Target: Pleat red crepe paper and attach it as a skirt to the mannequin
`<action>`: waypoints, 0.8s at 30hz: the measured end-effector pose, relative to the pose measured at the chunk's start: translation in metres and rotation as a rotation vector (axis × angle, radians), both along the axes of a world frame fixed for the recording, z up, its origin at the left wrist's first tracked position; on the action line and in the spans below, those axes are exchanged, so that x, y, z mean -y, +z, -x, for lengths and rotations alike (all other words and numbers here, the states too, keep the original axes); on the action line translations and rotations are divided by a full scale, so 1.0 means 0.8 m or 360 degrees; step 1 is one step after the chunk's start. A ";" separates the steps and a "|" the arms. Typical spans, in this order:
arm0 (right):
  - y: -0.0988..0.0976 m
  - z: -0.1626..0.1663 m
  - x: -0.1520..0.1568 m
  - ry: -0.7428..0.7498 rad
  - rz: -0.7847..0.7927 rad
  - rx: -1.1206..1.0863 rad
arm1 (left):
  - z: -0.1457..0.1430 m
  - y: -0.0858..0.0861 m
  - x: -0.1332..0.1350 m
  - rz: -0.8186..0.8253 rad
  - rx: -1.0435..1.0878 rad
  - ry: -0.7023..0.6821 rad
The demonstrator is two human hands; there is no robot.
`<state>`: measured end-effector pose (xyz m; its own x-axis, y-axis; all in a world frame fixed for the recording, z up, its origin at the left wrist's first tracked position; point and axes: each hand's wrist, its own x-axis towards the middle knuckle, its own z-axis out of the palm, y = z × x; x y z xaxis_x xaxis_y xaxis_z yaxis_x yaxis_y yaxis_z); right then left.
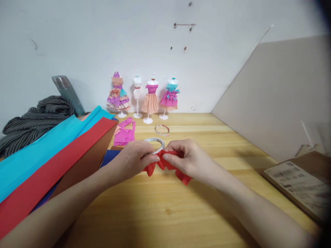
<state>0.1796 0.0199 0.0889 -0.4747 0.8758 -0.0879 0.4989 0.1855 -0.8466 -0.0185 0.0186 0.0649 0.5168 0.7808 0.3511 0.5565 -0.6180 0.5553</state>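
Both hands pinch a crumpled strip of red crepe paper [168, 164] held above the wooden table [165, 206]. My left hand [134, 156] has thumb and fingers closed on its left part, which is gathered into folds. Close by, my right hand [184, 158] grips the strip between thumb and curled fingers, and a loose end hangs below. Just behind the fingers shows a white roll of tape [160, 144], partly hidden by the hands; whether a finger touches it I cannot tell. Farther back lies a thin patterned ring [162, 130].
Several small dress forms, one in a peach-skirted dress [150, 101], stand along the wall. Pink paper pieces [124, 134] lie left of centre. Blue [51, 144] and red paper sheets [64, 165], a striped cloth [38, 120] and a bottle [68, 94] fill the left; a cardboard package [297, 182] sits right.
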 end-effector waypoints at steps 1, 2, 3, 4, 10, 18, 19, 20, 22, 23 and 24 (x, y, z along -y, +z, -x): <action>0.000 0.001 0.001 -0.0005 -0.0017 -0.0007 | 0.000 0.000 0.000 0.0006 0.0005 -0.0004; -0.001 0.001 0.002 0.0001 -0.0065 -0.0015 | 0.000 0.000 0.000 0.0020 0.0011 -0.0016; -0.001 0.002 0.003 0.0014 -0.0131 -0.0022 | -0.001 0.000 0.000 0.0037 0.0017 -0.0033; -0.001 0.002 0.004 0.0030 -0.0196 -0.0033 | -0.001 0.001 0.001 0.0050 0.0026 -0.0052; 0.000 0.002 0.007 0.0037 -0.0159 -0.0064 | -0.001 0.000 0.000 -0.0031 0.0045 -0.0084; -0.005 -0.004 -0.013 0.0022 0.0071 -0.0108 | 0.002 -0.002 -0.001 -0.0224 -0.0018 0.0028; -0.007 -0.005 -0.017 0.0017 0.0019 -0.0119 | 0.002 -0.002 -0.001 -0.0209 -0.0007 0.0012; -0.009 -0.006 -0.020 0.0015 -0.0012 -0.0132 | 0.002 -0.001 -0.001 -0.0190 0.0010 -0.0014; -0.012 -0.007 -0.024 0.0023 -0.0001 -0.0154 | 0.002 -0.002 0.001 -0.0156 0.0044 -0.0059; -0.013 -0.007 -0.025 0.0029 0.0026 -0.0155 | 0.002 -0.002 0.001 -0.0147 0.0053 -0.0069; -0.014 -0.007 -0.025 0.0030 0.0051 -0.0149 | 0.002 -0.002 0.002 -0.0146 0.0057 -0.0070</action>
